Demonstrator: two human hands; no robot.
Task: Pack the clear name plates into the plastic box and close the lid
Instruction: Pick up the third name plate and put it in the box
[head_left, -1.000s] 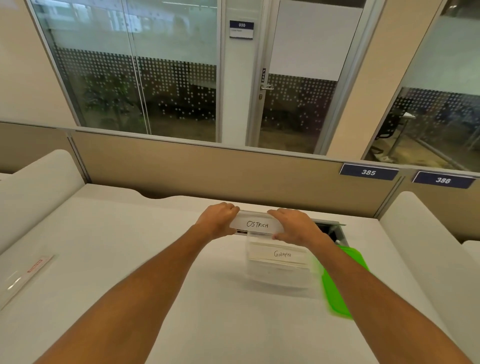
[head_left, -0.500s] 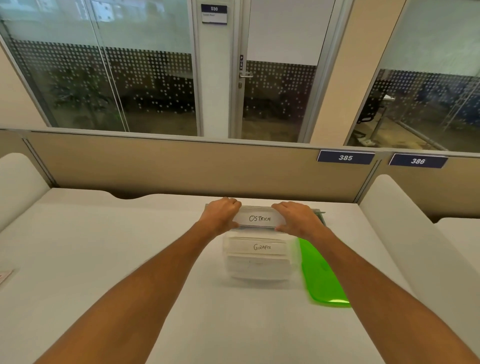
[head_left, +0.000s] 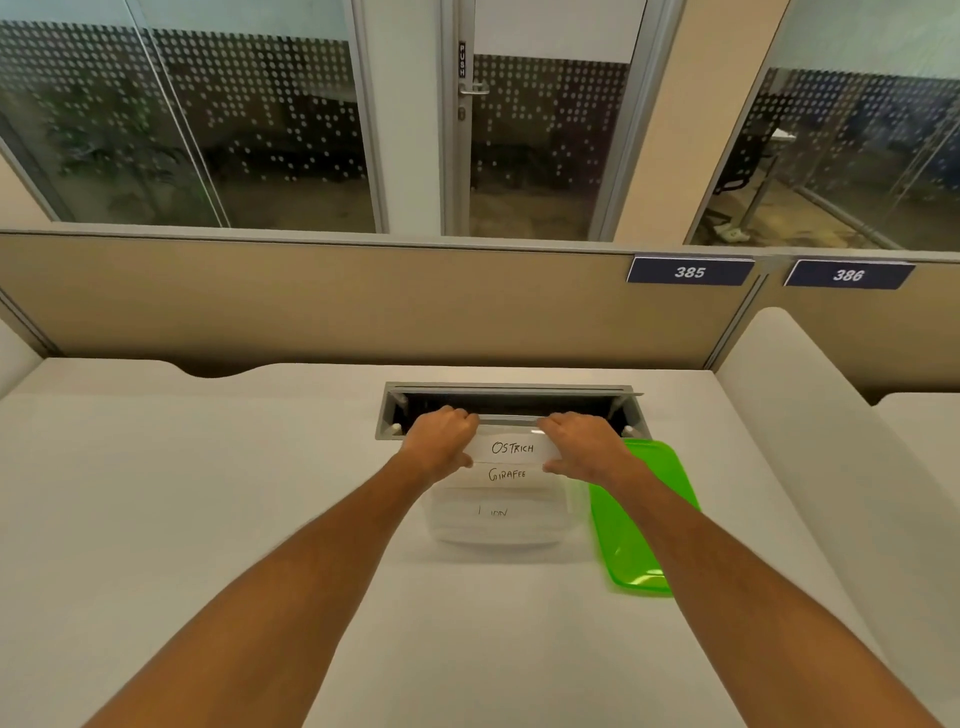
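Both hands grip 1 clear plate, the one lettered OSTRICH, by its short ends: the left hand is closed on its left end and the right hand on its right end. Holding it at both ends keeps the long strip level and leaves the paper insert readable, which probably helps in lining it up with the box below. The plate sits over the far edge of the box, just short of the cable tray let into the tabletop near its far edge.

The box stands at the middle of the tabletop, nearer the far edge than the near one. Inside it, 2 more plates lie flat: GIRAFFE right behind the held one, and a fainter one nearer the person whose lettering is too dim to read surely. The green lid lies flat on the tabletop just right of the box, within easy reach of the right hand for closing. The box is open.

Against the picture 0.5 s ago, the grip is unchanged, but the held plate has come lower and closer to GIRAFFE, so it looks on its way into the box. The view has tipped down, and the tray now shows beyond the hands. The lid has not moved relative to the box.
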